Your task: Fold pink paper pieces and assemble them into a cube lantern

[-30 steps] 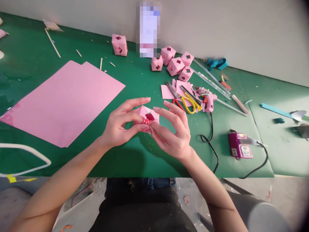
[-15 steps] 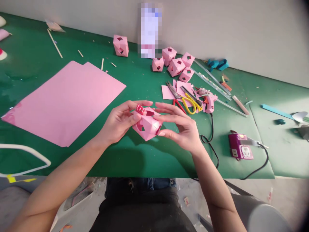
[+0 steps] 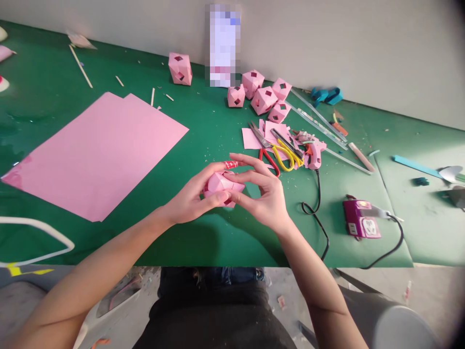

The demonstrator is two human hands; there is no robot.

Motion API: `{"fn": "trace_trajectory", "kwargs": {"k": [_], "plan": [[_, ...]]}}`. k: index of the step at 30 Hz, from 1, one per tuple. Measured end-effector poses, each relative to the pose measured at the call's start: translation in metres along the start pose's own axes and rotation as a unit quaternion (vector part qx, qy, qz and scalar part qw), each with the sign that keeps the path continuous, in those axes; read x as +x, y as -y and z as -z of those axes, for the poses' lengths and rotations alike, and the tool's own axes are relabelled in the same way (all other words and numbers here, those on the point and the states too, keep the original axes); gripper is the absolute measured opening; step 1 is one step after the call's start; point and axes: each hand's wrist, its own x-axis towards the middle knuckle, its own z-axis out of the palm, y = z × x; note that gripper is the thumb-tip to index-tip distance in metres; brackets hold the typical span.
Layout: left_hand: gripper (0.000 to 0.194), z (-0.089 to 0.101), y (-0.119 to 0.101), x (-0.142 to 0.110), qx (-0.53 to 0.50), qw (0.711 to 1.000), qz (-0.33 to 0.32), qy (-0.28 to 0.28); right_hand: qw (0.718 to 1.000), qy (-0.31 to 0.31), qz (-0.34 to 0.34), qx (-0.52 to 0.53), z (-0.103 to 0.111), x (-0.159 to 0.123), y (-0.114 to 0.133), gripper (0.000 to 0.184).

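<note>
Both hands hold one small pink folded paper cube [image 3: 220, 186] just above the green table [image 3: 203, 232], near its front edge. My left hand [image 3: 194, 196] cups the cube from the left and below, and a red-and-white band [image 3: 231, 164] wraps its index fingertip. My right hand [image 3: 259, 194] pinches the cube's right side with thumb and fingers curled in. Much of the cube is hidden between the fingers.
Large pink paper sheets [image 3: 96, 150] lie to the left. Several finished pink cubes [image 3: 263, 97] sit at the back, one more [image 3: 179, 69] apart. Scissors [image 3: 281, 150], a pink glue gun [image 3: 314, 154] with its cord, paper scraps and a purple power strip [image 3: 361, 225] lie to the right.
The cube has been turned in the hands and drawn a little lower. Both hands have closed tighter around it, and the banded left fingertip now rests over its top.
</note>
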Motion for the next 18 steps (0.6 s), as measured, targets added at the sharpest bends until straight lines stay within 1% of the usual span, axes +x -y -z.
{"fn": "trace_trajectory", "kwargs": {"k": [3,7,8,10,12,14,16,18], "plan": [[0.049,0.002,0.000,0.000,0.021,1.000,-0.004,0.008,1.000,-0.004,-0.007,-0.001,-0.004,-0.001,-0.001,0.014],[0.051,0.005,0.003,0.000,0.052,0.997,-0.037,0.037,1.000,-0.018,-0.007,0.002,-0.009,-0.003,-0.003,0.008],[0.051,0.006,0.004,0.000,0.065,0.996,-0.045,0.033,1.000,-0.021,-0.008,0.002,-0.008,-0.003,-0.003,0.008],[0.050,0.007,0.005,0.000,0.096,0.994,-0.058,0.008,1.000,-0.009,-0.015,-0.002,-0.005,-0.002,-0.001,0.012],[0.049,0.009,0.004,0.000,0.122,0.990,-0.073,-0.017,0.999,0.028,-0.019,-0.002,0.001,0.000,0.001,0.023],[0.051,0.010,0.003,0.000,0.142,0.986,-0.088,-0.029,0.997,0.069,-0.014,0.010,0.006,0.001,0.003,0.034],[0.051,0.011,0.003,-0.001,0.145,0.986,-0.081,-0.029,0.997,0.072,-0.008,0.017,0.008,0.001,0.003,0.033],[0.051,0.011,0.003,-0.002,0.123,0.991,-0.053,-0.018,0.999,0.042,-0.002,0.010,0.006,0.000,0.002,0.022]]}}
